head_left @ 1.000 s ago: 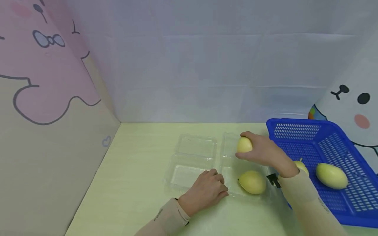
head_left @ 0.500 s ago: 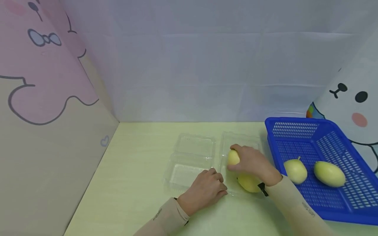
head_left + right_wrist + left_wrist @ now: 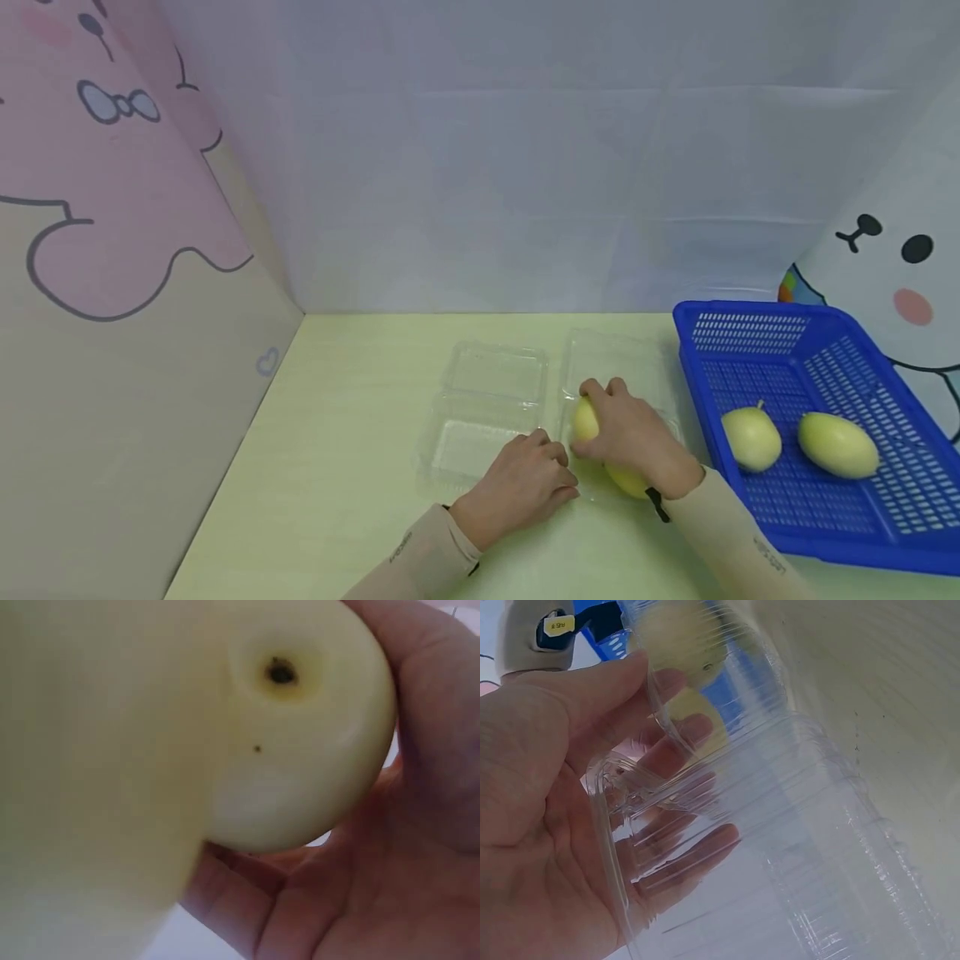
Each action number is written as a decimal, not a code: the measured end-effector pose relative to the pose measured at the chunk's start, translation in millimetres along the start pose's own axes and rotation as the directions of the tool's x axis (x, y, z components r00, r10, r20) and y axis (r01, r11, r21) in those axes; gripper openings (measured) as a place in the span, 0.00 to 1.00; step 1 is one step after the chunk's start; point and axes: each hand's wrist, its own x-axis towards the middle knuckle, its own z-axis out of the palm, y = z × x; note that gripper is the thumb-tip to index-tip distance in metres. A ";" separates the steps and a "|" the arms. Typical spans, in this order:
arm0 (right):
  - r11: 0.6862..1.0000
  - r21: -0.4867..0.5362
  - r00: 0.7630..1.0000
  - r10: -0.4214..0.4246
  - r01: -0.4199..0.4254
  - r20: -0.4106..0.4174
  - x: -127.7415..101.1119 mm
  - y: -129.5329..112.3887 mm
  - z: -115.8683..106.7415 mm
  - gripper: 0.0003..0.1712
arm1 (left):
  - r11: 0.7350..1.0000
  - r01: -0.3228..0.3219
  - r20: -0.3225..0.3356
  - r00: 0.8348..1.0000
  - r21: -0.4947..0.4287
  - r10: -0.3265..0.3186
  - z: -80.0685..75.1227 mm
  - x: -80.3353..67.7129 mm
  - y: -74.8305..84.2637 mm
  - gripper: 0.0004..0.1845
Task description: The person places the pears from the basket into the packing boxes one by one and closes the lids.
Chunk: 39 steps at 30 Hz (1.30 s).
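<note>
Head view: the smooth yellow pear [image 3: 586, 419], gripped by the right hand [image 3: 633, 437], is lowered into the right clear ribbed plastic clamshell [image 3: 622, 367]; its edge is pressed by the left hand [image 3: 521, 483], fingers flat.

Both arms wear close-fitting beige sleeves that reach the wrists. The left sleeve [image 3: 420, 557] carries small dark lettering near the cuff and a black band at its edge. The right sleeve [image 3: 738, 542] has similar lettering along the forearm, with a black strap [image 3: 657, 505] at the wrist. Both hands are bare.
</note>
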 end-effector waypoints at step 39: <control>0.995 -0.024 0.987 -0.097 0.100 0.125 -4.3 0.6 -26.0 0.41 | 1.000 0.026 0.021 0.999 -0.015 -0.026 2.7 0.0 0.3 0.08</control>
